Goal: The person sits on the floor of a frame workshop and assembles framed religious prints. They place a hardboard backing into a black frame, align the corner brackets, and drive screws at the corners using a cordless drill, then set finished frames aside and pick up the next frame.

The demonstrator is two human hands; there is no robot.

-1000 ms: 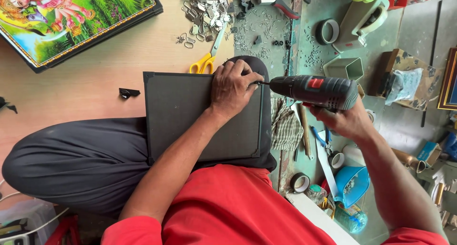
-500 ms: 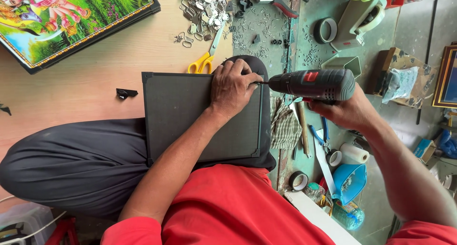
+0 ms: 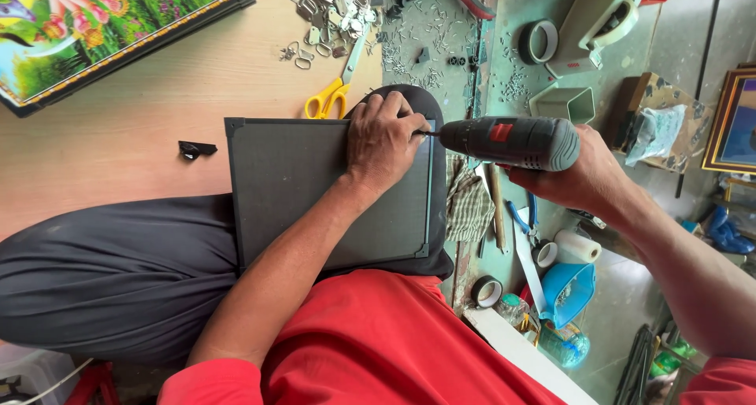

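On lap: left hand (image 3: 383, 140) presses frame back (image 3: 315, 192) edge | right hand (image 3: 579, 177) grips drill (image 3: 512, 142) | cluttered right

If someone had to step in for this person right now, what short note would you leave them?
Left hand: pressed flat on the back of the dark frame, fingertips at its edge beside the drill bit.
Right hand: gripping the power drill, bit tip at the frame's edge.
Frame rests on the person's knee, back side up, black corner pieces fitted.
Yellow scissors and loose metal hangers lie just beyond the frame.
Done: frame positioned, drill lined up.
Left: I can't tell whether the fastener is in; check that spot first.
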